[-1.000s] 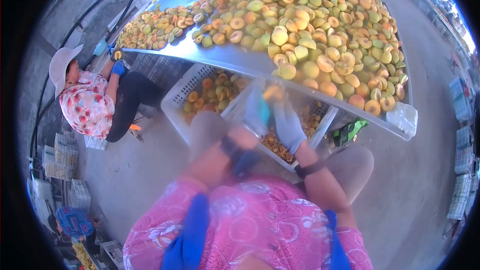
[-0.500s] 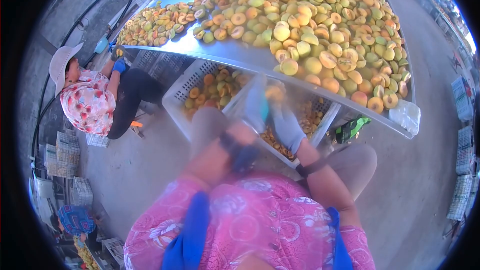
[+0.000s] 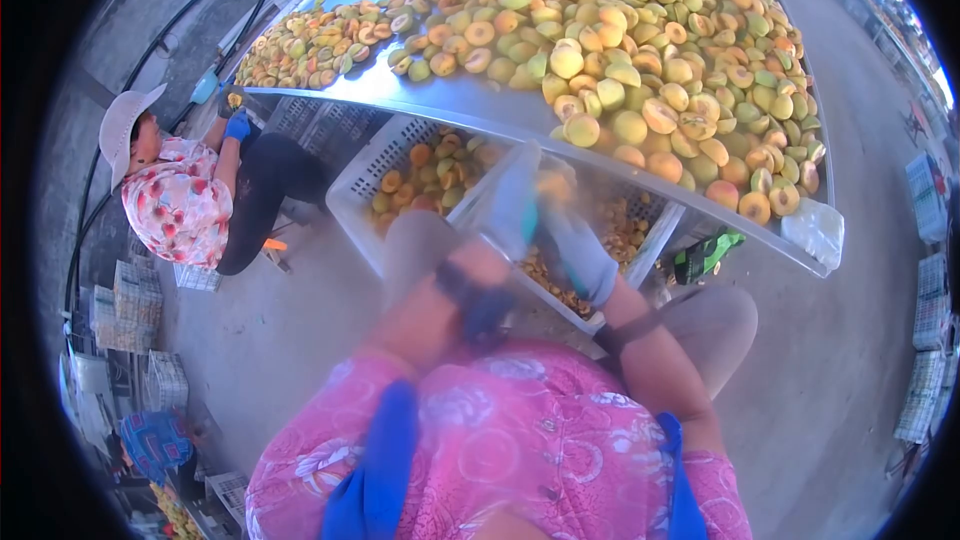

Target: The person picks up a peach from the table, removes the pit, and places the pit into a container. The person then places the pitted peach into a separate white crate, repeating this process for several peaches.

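My left hand (image 3: 512, 205), in a pale glove with a teal patch, is smeared by motion, so I cannot tell how its fingers lie. Close beside it, my right hand (image 3: 582, 258), gloved the same way, is closed on a blurred orange-yellow peach (image 3: 556, 185). Both hands meet over a white crate (image 3: 660, 240) of small brownish-orange pieces. Left of that stands another crate (image 3: 350, 190) holding yellow-green and orange peaches (image 3: 435, 175). Above the hands runs the front edge of a metal table (image 3: 480, 118), heaped with halved peaches (image 3: 690, 80).
A seated co-worker in a light cap (image 3: 175, 175) works at the table's left end. A clear plastic bag (image 3: 812, 232) lies on the table's right corner, and a green-black bag (image 3: 708, 256) sits below. Stacked crates (image 3: 135, 305) line the left; more crates (image 3: 928, 300) stand far right.
My hands stay together over the crate, my right glove turned slightly so more teal shows. The co-worker's hands have shifted a little. The whole view has moved slightly.
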A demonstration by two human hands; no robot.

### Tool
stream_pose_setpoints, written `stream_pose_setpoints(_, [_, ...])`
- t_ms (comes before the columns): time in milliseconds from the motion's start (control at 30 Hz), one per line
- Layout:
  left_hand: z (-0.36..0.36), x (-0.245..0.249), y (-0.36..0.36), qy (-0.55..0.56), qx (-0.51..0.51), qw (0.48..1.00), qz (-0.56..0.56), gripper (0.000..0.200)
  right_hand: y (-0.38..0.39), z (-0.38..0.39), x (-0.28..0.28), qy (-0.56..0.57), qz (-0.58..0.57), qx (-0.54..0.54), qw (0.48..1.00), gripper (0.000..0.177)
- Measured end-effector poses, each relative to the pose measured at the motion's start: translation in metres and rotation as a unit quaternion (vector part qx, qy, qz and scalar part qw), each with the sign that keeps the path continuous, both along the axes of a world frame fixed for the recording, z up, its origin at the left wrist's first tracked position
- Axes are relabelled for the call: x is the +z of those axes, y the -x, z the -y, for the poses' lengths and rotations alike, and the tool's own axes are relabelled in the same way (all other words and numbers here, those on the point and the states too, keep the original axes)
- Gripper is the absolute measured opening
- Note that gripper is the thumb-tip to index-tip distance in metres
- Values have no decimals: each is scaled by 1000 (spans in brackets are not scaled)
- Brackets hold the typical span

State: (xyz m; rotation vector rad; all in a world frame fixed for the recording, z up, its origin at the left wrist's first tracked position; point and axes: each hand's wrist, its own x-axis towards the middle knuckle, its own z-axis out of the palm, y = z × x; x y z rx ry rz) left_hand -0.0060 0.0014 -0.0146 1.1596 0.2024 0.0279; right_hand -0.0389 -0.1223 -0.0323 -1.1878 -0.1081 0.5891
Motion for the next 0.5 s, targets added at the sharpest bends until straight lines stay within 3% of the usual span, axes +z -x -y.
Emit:
stream_pose_setpoints(67, [-3,2,1,65,-25,996,-51,55,-1,1,1,22,3,11,1000,32])
stream_pose_setpoints(133, [-4,-3,2,-102,-19,994,40,56,-2,-2,-11,42,3,21,999,32])
stream_pose_setpoints(167, [-4,-2,2,-103,-20,994,38,56,-5,-7,-28,22,184,-19,982,32])
stream_pose_setpoints(200, [-4,5,2,-90,-36,995,8,56,-6,-10,-23,2,359,-60,931,33])
stream_pose_setpoints(233, [-5,8,2,-76,-52,995,-23,56,-4,-5,-16,2,358,-60,932,33])
stream_pose_setpoints(267, [-9,8,0,-75,-52,996,-24,56,-2,6,-7,-21,132,19,991,34])
stream_pose_setpoints(300, [-13,8,-3,-55,-85,995,-23,56,-1,11,4,-42,-102,96,989,35])
stream_pose_setpoints(367, [-15,8,-4,-36,-119,992,-22,55,1,8,-1,-36,-96,86,991,36])
stream_pose_setpoints(433, [-12,14,1,-124,-110,986,3,54,4,9,-3,-31,-94,73,992,36])
stream_pose_setpoints(500, [-16,13,-2,-77,-126,989,-17,54,2,12,-1,-55,-118,101,986,36])
